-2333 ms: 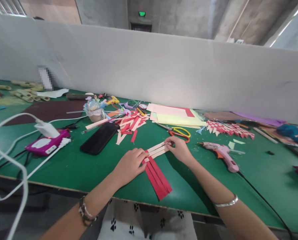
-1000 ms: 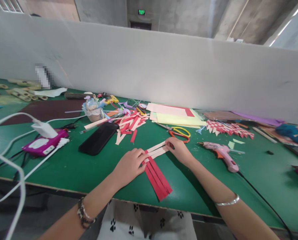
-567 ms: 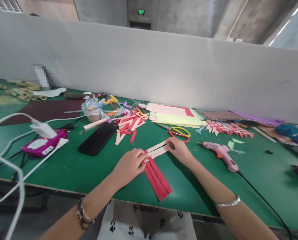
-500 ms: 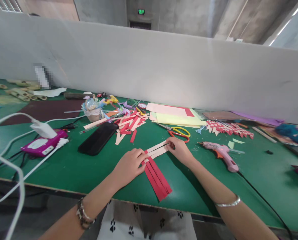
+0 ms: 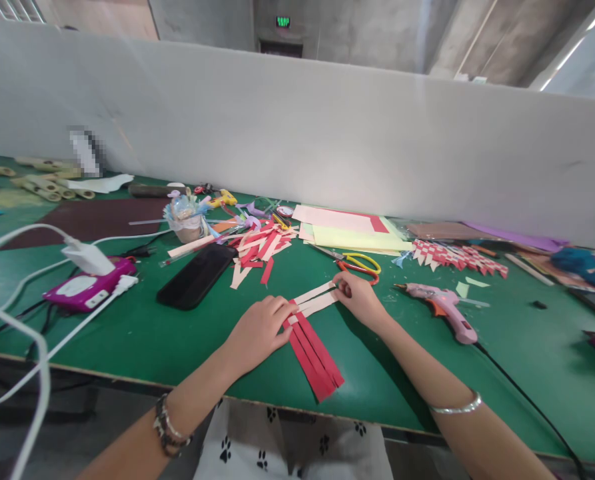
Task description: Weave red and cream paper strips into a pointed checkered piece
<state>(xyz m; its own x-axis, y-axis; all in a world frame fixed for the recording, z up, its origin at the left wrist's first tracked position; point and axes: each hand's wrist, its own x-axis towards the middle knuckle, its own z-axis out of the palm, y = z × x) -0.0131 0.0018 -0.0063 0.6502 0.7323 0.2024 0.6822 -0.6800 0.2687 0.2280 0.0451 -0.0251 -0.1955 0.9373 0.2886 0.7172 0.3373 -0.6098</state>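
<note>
Red paper strips (image 5: 317, 357), slit lengthwise, lie on the green table and angle toward its front edge. Pale pink paper strips (image 5: 316, 299) cross their upper end and run up to the right; a small pale square shows where the two colours interlace. My left hand (image 5: 263, 330) is closed on that crossing, its fingertips on top and thumb at the red edge. My right hand (image 5: 358, 297) pinches the far end of the pale strips, which the fingers partly hide. Just behind it lie scissors (image 5: 360, 265) with red and yellow handles.
A black phone (image 5: 197, 277) and a pile of paper scraps (image 5: 264, 247) lie left of centre. To the right are a pink glue gun (image 5: 440, 303) with a trailing cord and a woven paper strip (image 5: 460, 258). A purple power strip (image 5: 90, 287) with white cables stands at left.
My right hand has shifted very slightly to the right with the pale strips. The left fingers have moved a little at the crossing, where the pale square shows more plainly.
</note>
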